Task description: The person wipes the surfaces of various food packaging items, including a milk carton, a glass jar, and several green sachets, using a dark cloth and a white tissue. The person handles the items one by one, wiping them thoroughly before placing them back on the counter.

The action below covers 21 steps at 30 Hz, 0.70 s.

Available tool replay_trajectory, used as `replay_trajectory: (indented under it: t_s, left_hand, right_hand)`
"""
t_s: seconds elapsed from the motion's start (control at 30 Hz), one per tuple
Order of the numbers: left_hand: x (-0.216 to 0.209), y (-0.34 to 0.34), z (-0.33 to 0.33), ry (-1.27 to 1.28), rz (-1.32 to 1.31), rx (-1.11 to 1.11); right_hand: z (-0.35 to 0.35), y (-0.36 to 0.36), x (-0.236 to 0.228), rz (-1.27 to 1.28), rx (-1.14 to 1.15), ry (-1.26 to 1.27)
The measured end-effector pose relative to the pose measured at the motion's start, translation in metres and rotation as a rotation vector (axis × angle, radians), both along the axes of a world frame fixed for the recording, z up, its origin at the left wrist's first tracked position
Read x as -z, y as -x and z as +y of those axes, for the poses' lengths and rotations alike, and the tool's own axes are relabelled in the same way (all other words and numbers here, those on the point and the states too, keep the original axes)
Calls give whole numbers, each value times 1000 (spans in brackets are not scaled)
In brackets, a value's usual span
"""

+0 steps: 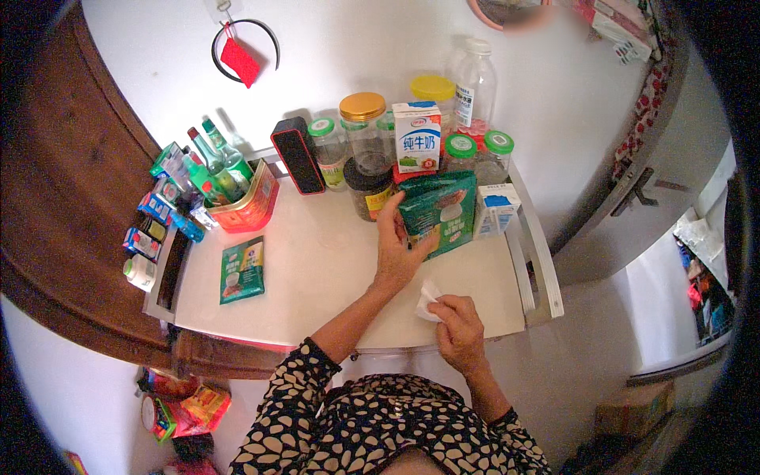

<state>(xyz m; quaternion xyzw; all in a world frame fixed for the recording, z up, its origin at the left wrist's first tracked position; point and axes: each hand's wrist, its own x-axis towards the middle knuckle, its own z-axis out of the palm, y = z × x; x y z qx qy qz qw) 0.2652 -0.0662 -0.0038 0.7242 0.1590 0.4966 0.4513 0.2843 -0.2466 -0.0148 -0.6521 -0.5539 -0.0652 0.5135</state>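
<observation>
My left hand (397, 249) grips the left side of a dark green pouch (451, 202), its thumb across the front. The pouch stands tilted among jars and milk cartons at the right back of the white tray table (309, 317). In my right hand (461, 328), near the table's front edge, a crumpled white tissue (427, 299) is pinched between thumb and fingers. A smaller green packet (242, 271) with a yellow corner lies flat on the left of the tabletop. Right beside the pouch stands a white and blue milk carton (497, 210).
At the back are a black speaker (298, 156), a gold-lidded jar (362, 119), another milk carton (417, 136) and a clear plastic bottle (476, 79). A red box (252, 203) on the left holds several green bottles. A raised rail (532, 245) borders the table's right side.
</observation>
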Motion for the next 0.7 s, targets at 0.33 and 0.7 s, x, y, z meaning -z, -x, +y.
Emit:
replay_trajectory:
  t_s: [0.33, 0.7]
  left_hand:
    - [19, 14, 6, 72, 187, -26]
    - [-21, 45, 14, -183, 178, -355]
  right_hand:
    - [1, -2, 3, -21, -7, 32]
    - [-1, 2, -1, -10, 40, 68]
